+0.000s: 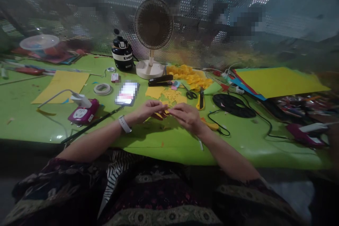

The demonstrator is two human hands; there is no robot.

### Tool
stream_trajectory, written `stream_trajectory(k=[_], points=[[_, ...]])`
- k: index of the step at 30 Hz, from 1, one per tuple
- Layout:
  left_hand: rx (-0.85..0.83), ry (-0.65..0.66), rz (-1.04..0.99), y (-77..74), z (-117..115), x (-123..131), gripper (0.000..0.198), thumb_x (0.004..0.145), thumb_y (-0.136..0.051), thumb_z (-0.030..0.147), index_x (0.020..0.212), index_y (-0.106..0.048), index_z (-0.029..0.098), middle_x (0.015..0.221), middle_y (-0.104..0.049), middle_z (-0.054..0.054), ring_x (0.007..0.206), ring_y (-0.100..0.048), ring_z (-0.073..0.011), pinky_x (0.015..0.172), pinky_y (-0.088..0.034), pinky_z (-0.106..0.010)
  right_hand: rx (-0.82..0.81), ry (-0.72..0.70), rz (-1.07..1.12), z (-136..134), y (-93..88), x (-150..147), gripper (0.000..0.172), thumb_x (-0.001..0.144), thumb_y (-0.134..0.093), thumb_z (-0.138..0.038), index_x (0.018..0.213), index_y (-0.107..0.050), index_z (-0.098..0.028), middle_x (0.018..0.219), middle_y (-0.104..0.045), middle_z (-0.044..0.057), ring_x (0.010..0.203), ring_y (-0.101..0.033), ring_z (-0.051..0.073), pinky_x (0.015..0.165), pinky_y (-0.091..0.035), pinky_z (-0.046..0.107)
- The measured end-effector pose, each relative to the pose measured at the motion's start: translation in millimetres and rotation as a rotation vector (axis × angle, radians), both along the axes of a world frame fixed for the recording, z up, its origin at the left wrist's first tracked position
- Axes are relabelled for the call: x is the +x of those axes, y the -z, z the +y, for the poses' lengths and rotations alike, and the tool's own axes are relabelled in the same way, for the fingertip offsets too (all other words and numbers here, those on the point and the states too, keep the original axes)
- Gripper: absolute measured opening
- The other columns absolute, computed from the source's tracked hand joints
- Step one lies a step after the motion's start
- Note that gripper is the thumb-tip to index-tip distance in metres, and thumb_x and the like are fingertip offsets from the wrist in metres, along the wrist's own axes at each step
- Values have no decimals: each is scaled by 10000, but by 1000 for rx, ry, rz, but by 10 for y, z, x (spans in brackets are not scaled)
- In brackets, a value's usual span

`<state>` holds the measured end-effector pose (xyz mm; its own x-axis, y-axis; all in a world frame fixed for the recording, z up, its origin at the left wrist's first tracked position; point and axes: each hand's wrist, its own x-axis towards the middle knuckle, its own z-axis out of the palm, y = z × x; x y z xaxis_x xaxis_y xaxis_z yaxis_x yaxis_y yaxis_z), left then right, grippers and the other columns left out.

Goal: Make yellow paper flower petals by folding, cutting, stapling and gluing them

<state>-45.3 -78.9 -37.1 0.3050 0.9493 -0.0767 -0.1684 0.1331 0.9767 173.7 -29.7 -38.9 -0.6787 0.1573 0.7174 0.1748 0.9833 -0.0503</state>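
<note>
Over the green table, my left hand [151,111] pinches a small piece of yellow-orange paper [166,111]. My right hand [186,116] meets it from the other side, its fingertips closed on the same piece. The fingers partly hide the paper's shape. Just beyond my hands lie yellow paper scraps [173,95] and a square of yellow paper [154,92]. Dark scissors [190,94] and a yellow box cutter [201,99] rest past my right hand. A yellow-handled tool [210,124] lies beside my right wrist, partly covered by it.
At the back stand a fan [150,69] and a black bottle [122,56]. A heap of yellow paper pieces [189,76] lies near a stapler [160,80]. Left are a phone [127,93], tape roll [102,89] and purple socket block [84,112]; right, a black reel [234,106] and coloured sheets [280,82].
</note>
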Motion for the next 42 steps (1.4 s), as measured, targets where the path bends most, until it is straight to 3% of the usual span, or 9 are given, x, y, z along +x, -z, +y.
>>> stream_trajectory(k=[6, 12, 17, 25, 29, 31, 42], points=[[5, 19, 43, 6, -6, 0, 363, 773, -791, 455, 763, -663, 115, 711, -684, -24, 681, -662, -111, 667, -565, -246, 60, 1, -5, -27, -1, 14, 241, 956, -574, -170, 1132, -720, -249, 965, -689, 62, 854, -641, 173, 698, -543, 288], [15, 52, 21, 20, -10, -8, 355, 767, -796, 459, 784, -682, 123, 735, -708, -36, 660, -667, -102, 636, -569, -225, -151, 90, 48, -61, 26, -20, 127, 935, -645, -325, 989, -755, -293, 983, -666, 62, 871, -642, 189, 731, -566, 318], [68, 88, 28, 49, -9, -7, 319, 808, -767, 430, 835, -696, 121, 794, -735, -61, 687, -690, -117, 662, -582, -254, -204, 27, 154, -53, 24, -58, 84, 925, -664, -303, 941, -738, -268, 998, -661, 67, 925, -648, 204, 785, -568, 352], [194, 83, 73, 81, -42, 26, 309, 870, -704, 426, 923, -693, 121, 836, -746, -87, 774, -724, -161, 753, -601, -318, -488, 138, 239, -168, 11, -157, 176, 948, -621, -353, 858, -659, -207, 1091, -678, 103, 946, -664, 205, 690, -564, 324], [271, 95, 111, 92, -49, 35, 302, 900, -667, 418, 947, -685, 120, 851, -733, -92, 800, -724, -169, 771, -601, -325, -662, 109, 215, -176, 31, -159, 206, 947, -614, -395, 869, -643, -206, 829, -682, 39, 699, -652, 154, 621, -545, 295], [294, 96, 138, 86, -56, 38, 295, 918, -641, 412, 952, -682, 122, 867, -728, -96, 807, -719, -167, 772, -599, -323, -720, 111, 187, -164, 36, -152, 230, 937, -618, -424, 856, -635, -210, 767, -662, 23, 663, -642, 152, 616, -545, 298], [335, 129, 163, 6, -131, 21, 274, 945, -589, 386, 997, -686, 135, 948, -704, -106, 877, -702, -183, 792, -592, -325, -672, 111, 159, -137, 22, -137, 188, 930, -619, -355, 810, -643, -212, 751, -656, 16, 619, -585, 132, 587, -492, 279]])
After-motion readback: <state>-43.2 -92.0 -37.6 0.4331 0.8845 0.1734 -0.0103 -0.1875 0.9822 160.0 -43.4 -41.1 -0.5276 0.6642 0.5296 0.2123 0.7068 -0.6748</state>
